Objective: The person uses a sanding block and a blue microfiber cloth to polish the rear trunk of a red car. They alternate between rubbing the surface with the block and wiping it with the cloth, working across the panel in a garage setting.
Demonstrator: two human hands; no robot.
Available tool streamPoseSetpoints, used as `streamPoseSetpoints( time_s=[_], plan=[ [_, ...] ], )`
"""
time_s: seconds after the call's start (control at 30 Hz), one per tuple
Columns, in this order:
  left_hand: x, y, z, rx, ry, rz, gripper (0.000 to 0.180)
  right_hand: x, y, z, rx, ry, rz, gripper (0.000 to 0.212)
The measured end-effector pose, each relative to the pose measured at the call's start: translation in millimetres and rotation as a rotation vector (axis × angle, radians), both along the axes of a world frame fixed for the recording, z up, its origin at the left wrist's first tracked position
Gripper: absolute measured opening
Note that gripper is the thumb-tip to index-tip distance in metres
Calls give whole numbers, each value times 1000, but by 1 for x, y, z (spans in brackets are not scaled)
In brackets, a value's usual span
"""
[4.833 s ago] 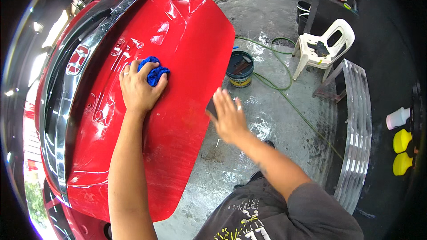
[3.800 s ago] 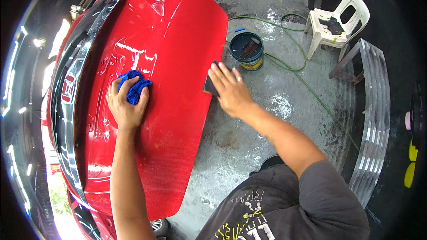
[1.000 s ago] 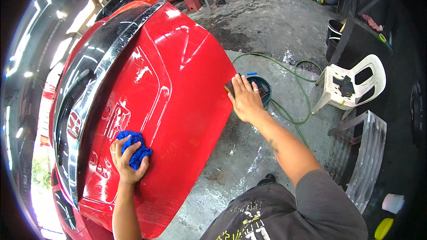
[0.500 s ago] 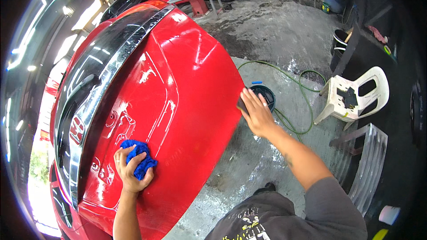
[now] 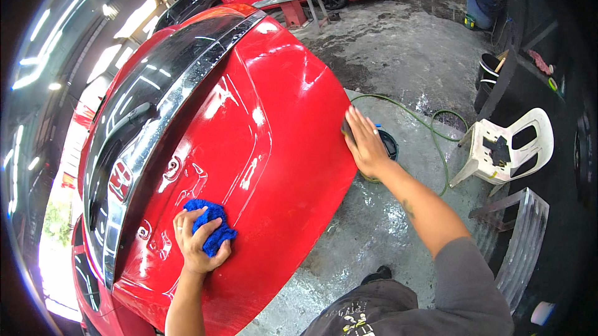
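Grey floor beyond red panel. Dark pad at panel's right edge, held under straight, closely set fingers of right hand; long axis mostly covered. Blue cloth well left, clasped in curved fingers of left hand.

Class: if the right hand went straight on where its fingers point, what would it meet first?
Probably the red car panel: the right hand points up and leftward in the picture, its fingertips at the panel's edge. Depth is unclear; it might skim just above.

The short-sleeved shirt is dark grey with pale print, the shoe dark.
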State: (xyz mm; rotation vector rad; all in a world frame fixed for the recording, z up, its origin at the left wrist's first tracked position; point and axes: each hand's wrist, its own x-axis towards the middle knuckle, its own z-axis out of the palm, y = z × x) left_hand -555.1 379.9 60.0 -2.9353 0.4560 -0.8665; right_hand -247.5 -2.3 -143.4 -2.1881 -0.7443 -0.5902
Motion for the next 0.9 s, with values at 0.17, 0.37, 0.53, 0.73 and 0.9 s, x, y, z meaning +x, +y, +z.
streamPoseSetpoints(
  time_s=[0.17,0.37,0.53,0.73,0.9],
  plan=[
    [9,-2,2,5,-1,-37,47,87,41,74,24,-14,2,67],
    [0,-1,-2,-14,-4,0,46,16,31,31,12,74,21,66],
    [-3,-1,-2,-12,-20,14,46,-144,12,-26,-193,16,66,77],
    [-5,4,-7,-25,-80,-15,44,-383,115,-38,-323,-136,580,63],
    [-11,13,-6,-55,-130,-76,39,-448,172,-35,-290,-259,722,64]
  ],
)
